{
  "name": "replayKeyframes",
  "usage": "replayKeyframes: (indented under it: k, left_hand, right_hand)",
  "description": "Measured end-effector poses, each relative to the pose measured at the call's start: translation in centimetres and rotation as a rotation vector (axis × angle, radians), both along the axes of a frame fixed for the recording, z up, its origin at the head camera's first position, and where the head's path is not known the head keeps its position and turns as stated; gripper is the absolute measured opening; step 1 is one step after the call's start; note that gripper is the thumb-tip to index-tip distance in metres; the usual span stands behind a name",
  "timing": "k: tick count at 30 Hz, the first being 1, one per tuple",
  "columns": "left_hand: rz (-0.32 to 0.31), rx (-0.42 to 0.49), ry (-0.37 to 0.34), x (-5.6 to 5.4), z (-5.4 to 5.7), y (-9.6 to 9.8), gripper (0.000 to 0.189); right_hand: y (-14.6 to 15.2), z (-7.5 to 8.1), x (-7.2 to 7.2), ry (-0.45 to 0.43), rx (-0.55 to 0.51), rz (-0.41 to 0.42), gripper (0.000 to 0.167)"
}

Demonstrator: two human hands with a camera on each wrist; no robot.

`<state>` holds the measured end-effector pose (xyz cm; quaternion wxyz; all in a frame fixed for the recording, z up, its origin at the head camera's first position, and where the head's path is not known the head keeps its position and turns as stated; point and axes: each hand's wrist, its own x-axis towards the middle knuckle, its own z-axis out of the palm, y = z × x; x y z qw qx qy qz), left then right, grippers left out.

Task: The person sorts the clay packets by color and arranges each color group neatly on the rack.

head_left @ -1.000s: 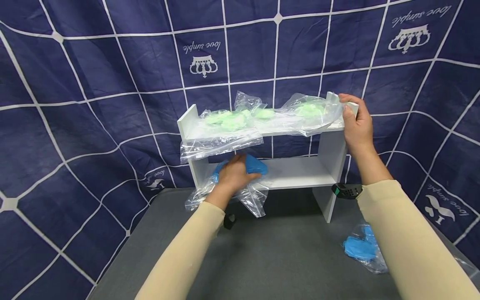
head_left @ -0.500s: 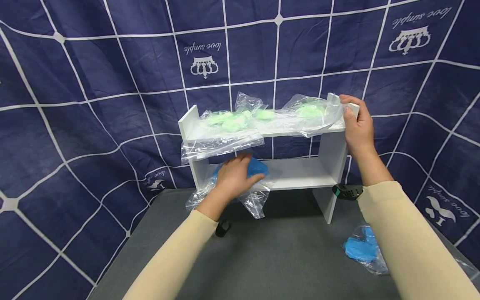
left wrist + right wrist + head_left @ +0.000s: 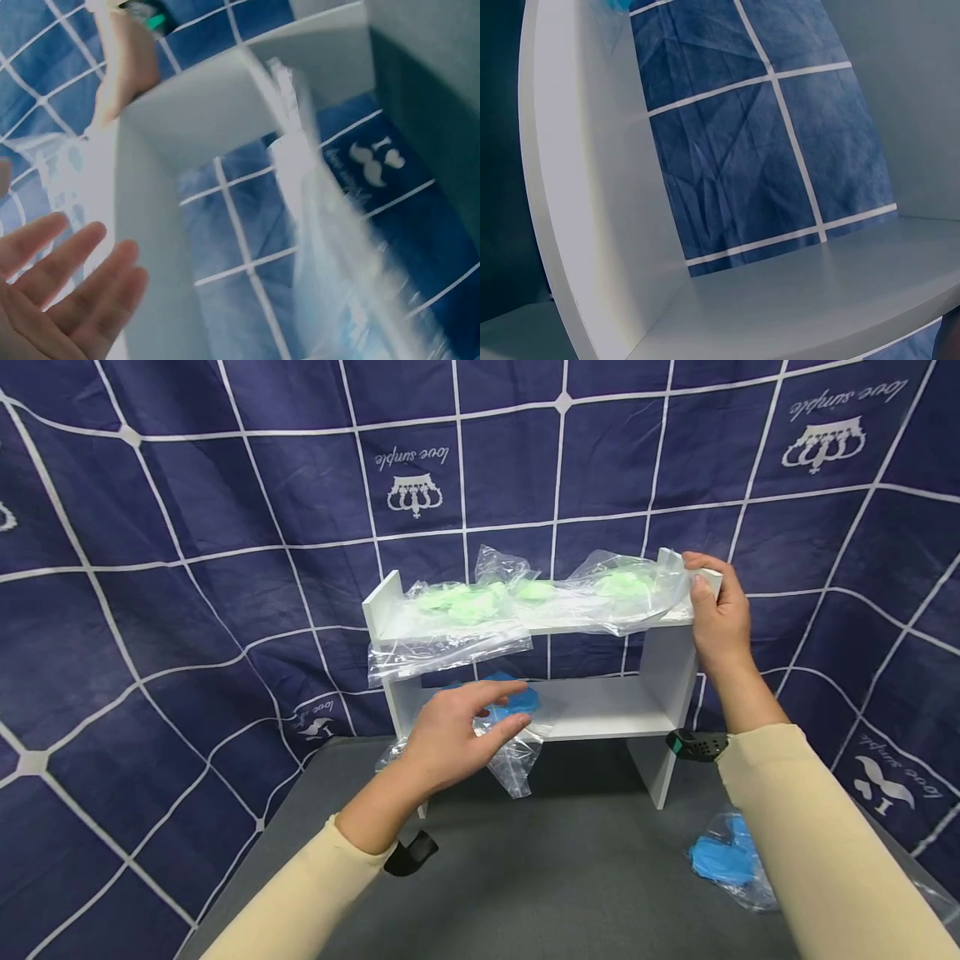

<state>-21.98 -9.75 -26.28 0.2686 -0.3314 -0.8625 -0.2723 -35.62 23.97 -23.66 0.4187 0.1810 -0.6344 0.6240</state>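
A white two-tier shelf (image 3: 615, 706) stands against the curtain. My right hand (image 3: 723, 618) grips the top of its right side panel. In front of the lower tier, my left hand (image 3: 450, 735) holds nothing; its fingers and thumb are spread apart. Behind that hand lies a clear zip bag with a blue crumpled bundle (image 3: 519, 700) on the lower tier, partly hidden, its clear end hanging over the front edge. On the upper tier are clear bags with light green bundles (image 3: 471, 603), one bag end drooping over the front. The left wrist view shows the left fingers (image 3: 97, 292) beside the upper board.
Another clear bag with a blue bundle (image 3: 720, 858) lies on the dark grey table (image 3: 570, 877) at the right, beside the right sleeve. A navy curtain (image 3: 300, 485) with white lines hangs behind and around. The shelf's side panels reach down to the table.
My left hand has drawn back from the blue bundle on the lower tier, moving left and toward me, with its fingers lifted off. The right hand keeps its grip on the side panel.
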Motion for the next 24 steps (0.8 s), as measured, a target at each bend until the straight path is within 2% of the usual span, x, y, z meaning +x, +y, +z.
replayKeyframes:
  k: [3, 7, 9, 11, 14, 17, 20, 24]
  left_hand:
    - [-0.122, 0.157, 0.081, 0.3, 1.2, -0.9, 0.031]
    - [-0.280, 0.301, 0.253, 0.4, 3.3, -2.4, 0.023]
    - [-0.344, 0.367, 0.327, 0.2, 4.7, -3.2, 0.024]
    - [-0.374, 0.428, 0.381, -0.1, 6.0, -4.0, 0.026]
    - [-0.341, 0.524, 0.414, -1.3, 7.6, -5.4, 0.024]
    - [-0.260, 0.609, 0.386, -2.9, 8.5, -7.0, 0.024]
    - [-0.202, 0.695, 0.323, -4.8, 8.7, -8.4, 0.024]
    - [-0.151, 0.736, 0.212, -7.1, 8.3, -9.5, 0.026]
  right_hand:
    - [0.4, -0.2, -0.1, -0.011, 0.006, -0.018, 0.025]
    - [0.5, 0.0, 0.4, 0.012, 0.011, -0.006, 0.024]
    - [0.6, 0.0, 0.2, 0.025, 0.009, -0.003, 0.024]
    - [0.8, -0.2, -0.5, 0.029, 0.001, -0.002, 0.025]
    - [0.8, -0.3, -0.7, 0.024, -0.005, 0.003, 0.026]
    - [0.6, -0.2, -0.5, 0.016, -0.006, 0.009, 0.026]
    - [0.5, -0.1, -0.4, 0.012, -0.008, 0.016, 0.026]
    - [0.5, -0.3, -0.6, -0.010, 0.005, 0.005, 0.026]
